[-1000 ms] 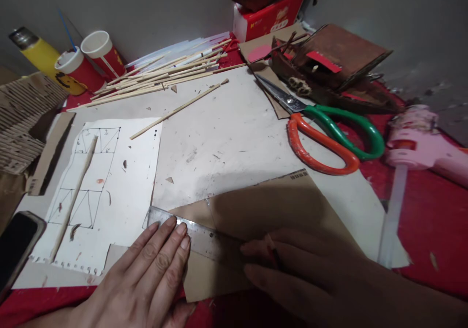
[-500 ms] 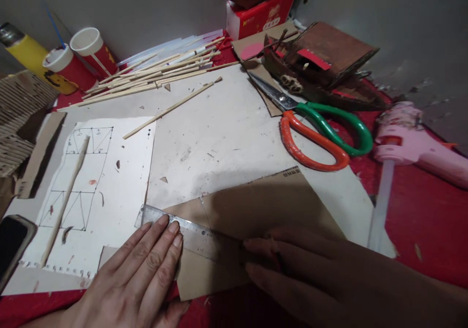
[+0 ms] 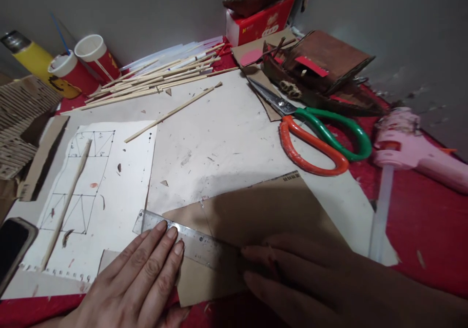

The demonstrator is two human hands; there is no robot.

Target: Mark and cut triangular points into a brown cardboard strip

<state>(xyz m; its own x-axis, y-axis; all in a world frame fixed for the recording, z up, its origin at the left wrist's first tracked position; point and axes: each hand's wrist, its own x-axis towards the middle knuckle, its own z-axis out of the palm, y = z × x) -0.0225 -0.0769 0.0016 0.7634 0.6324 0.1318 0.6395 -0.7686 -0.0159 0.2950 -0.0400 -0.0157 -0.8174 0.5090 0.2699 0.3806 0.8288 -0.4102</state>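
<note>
Checking the ruler first: the clear ruler (image 3: 199,245) lies aslant across the brown cardboard sheet (image 3: 270,206), its left end running past the cardboard and over the edge of the drawing sheet (image 3: 124,177). The left hand (image 3: 141,281) is laid flat, fingers extended side by side, fingertips bearing on the ruler near that left end; it is not closed around anything. The right hand (image 3: 296,269) is low over the cardboard at the ruler's other end, fingers partly bent and in heavy shadow; a slim reddish item shows at the fingers, but what it is, and how firmly it is held, cannot be told. A faint line crosses the cardboard from its upper edge to the ruler. Findings on method: pressure sits toward one end only, so in my judgement the far end could swing; spreading the left fingers further along the ruler would steady it better. The fingertips lie close to the ruler's upper edge and would be safer drawn back from it. The cardboard's lower corner appears to reach past the off-white board (image 3: 219,138) onto the red cloth (image 3: 431,225), so support beneath may be uneven; full backing is advisable. Lighting is deficient: the shadow covers the ruler's right end, and shifting the right arm or lamp would let the edge be read. Scissors (image 3: 295,112) lie apart, beyond the cardboard.
</note>
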